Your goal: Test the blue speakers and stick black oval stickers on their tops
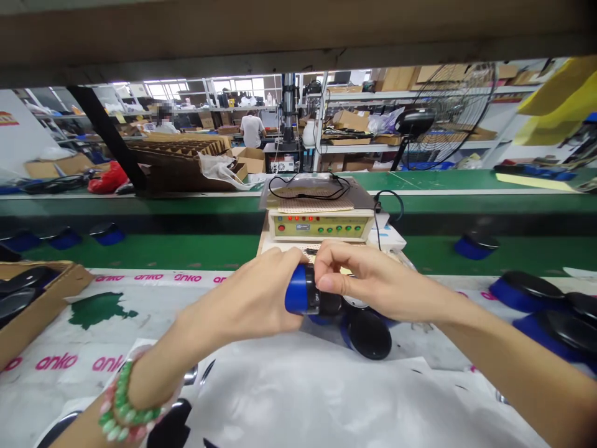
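Observation:
My left hand [261,289] is wrapped around a blue and black round device [297,292], held tilted on its side above the worktop. My right hand [368,280] pinches with thumb and forefinger at the black edge of that device; what lies between the fingertips is too small to make out. Just behind and below my right hand, a similar device with a black round face [370,335] rests on the table. Part of a white round piece [357,302] shows beneath my right fingers.
A tester box [321,225] with red lights and green buttons stands ahead, a black cable on top. Blue and black devices ride the green conveyor [214,249]. More devices [527,291] sit at right. A cardboard box [69,283] holds others at left. White sheeting [326,392] covers the near table.

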`<state>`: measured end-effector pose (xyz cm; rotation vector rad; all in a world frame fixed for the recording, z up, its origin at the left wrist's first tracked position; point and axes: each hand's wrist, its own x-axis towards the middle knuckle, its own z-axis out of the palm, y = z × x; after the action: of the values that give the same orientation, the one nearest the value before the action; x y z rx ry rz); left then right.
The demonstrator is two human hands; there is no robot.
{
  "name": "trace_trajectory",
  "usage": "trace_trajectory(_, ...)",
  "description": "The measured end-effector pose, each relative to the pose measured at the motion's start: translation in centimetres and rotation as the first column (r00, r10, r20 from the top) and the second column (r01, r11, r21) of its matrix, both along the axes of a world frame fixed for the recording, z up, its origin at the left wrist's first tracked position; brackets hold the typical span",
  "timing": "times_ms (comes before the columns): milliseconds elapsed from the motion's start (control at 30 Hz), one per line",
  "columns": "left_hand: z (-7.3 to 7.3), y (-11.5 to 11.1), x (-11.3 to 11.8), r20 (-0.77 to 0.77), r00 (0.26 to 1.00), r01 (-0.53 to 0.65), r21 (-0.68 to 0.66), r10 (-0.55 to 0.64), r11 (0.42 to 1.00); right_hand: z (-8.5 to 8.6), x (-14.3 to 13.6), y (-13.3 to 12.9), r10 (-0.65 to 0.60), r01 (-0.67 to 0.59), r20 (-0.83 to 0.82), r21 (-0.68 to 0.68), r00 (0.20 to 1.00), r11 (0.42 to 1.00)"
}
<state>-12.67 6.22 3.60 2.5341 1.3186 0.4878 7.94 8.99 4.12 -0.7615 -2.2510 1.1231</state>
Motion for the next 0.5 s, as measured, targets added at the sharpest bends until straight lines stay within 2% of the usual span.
trace_trajectory(167,1.9,-2.3,0.7,-0.091,0.996,0.013,0.161,0.002,0.987,1.7,0.0,-2.5,-0.066,0.050,0.073,0.200,0.995,0.979)
trace_trajectory(367,2.4,-3.9,1.3,-0.173,0.985,0.066,0.311,-0.012,0.948,2.4,0.5,-4.6,-0.123,0.081,0.113,0.317,0.986,0.945)
trace_trajectory(433,2.4,-4.3,1.4,-0.204,0.979,0.097,0.349,-0.025,0.932,2.5,0.7,-5.4,-0.142,0.096,0.126,0.317,0.982,0.944)
trace_trajectory(500,2.5,-4.9,1.5,-0.219,0.975,0.115,0.366,-0.034,0.923,2.4,0.7,-6.0,-0.124,0.103,0.088,0.215,0.988,0.971)
